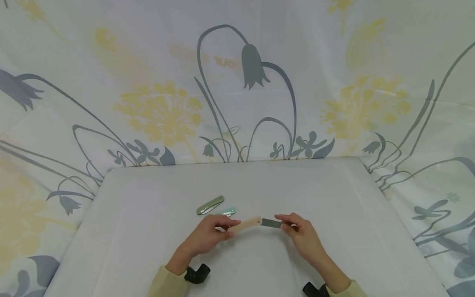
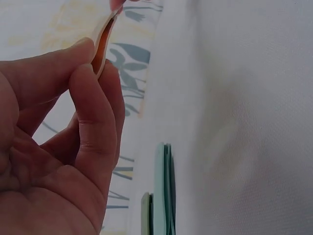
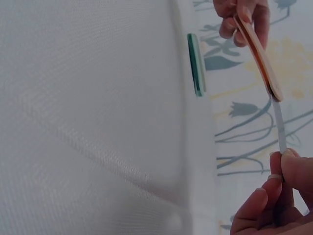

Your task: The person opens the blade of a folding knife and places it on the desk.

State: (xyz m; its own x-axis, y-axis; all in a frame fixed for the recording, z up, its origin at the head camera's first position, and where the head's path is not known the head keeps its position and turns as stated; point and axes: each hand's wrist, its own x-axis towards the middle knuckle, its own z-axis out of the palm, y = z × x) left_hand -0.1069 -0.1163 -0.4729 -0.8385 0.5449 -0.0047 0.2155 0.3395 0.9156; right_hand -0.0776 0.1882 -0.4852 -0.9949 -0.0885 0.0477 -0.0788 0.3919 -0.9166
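A folding knife with a cream handle (image 1: 248, 224) is held between the two hands, its grey blade (image 1: 271, 223) swung out from the handle. My left hand (image 1: 204, 234) pinches the rear end of the handle between thumb and fingers. The blade's tip is pinched by my right hand (image 1: 305, 240), which covers its end. In the left wrist view, the handle's open slot (image 2: 101, 46) shows an orange-brown inside. Just beyond the left hand lie an olive-green folding knife (image 1: 210, 205) and a mint-green folding knife (image 1: 228, 212), both folded; the left hand partly hides the mint one.
A white-covered table (image 1: 148, 198) lies under the hands. Behind it and along both sides hangs a pale curtain (image 1: 230, 103) printed with grey and yellow flowers. Black wrist cameras (image 1: 198, 274) sit on both wrists, below light yellow sleeves (image 1: 168, 282).
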